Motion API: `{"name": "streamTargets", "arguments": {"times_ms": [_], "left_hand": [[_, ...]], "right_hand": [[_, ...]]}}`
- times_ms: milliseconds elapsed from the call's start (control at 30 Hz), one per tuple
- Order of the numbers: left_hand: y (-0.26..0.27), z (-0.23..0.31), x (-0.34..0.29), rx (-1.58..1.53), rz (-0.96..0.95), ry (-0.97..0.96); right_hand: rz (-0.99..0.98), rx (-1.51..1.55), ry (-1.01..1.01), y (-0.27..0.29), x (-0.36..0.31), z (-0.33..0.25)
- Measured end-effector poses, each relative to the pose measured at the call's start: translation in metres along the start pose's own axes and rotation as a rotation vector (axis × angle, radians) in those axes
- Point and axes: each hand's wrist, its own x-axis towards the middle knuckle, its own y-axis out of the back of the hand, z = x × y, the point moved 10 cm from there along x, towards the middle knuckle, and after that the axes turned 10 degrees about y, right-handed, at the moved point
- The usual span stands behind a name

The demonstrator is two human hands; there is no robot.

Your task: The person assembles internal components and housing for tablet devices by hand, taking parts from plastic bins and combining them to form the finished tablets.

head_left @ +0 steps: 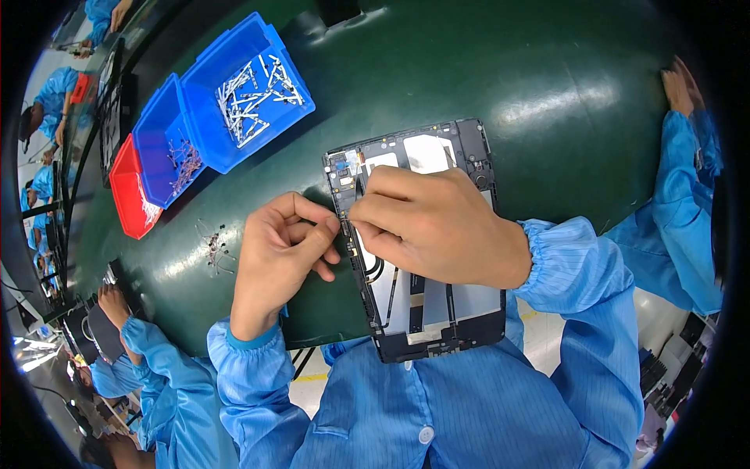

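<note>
An opened tablet (469, 301) lies in front of me with its inside facing up, showing circuit boards, dark flat cables and silvery panels. Its lower end reaches past the table's near edge. My left hand (277, 254) is at the tablet's left edge, thumb and forefinger pinched together; whatever they hold is too small to name. Over the tablet's upper left part, my right hand (437, 223) has its fingers curled in a pinch. Something thin shows by its fingertips, but its kind is unclear. This hand hides the middle of the tablet.
Beyond my left hand stand a large blue bin (211, 125) of white strips, a smaller blue bin (152, 125) of thin wired parts and a red bin (125, 184). Loose wired parts (216, 246) lie on the green table (562, 164). Co-workers in blue sit at both sides.
</note>
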Motion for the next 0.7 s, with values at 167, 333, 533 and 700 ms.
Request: {"name": "streamTargets", "arguments": {"times_ms": [167, 333, 533, 700], "left_hand": [[0.0, 0.0, -0.002, -0.014, 0.033, -0.023], [0.001, 0.0, -0.003, 0.005, 0.035, -0.03], [-0.002, -0.003, 0.002, -0.059, -0.036, -0.073], [-0.004, 0.004, 0.0, -0.05, -0.039, -0.119]], "right_hand": [[0.011, -0.008, 0.0, 0.001, 0.001, -0.001], [0.03, 0.019, -0.005, 0.003, 0.003, -0.004], [0.076, 0.101, -0.114, 0.011, 0.001, 0.001], [-0.044, 0.002, -0.199, 0.004, 0.005, 0.003]]}}
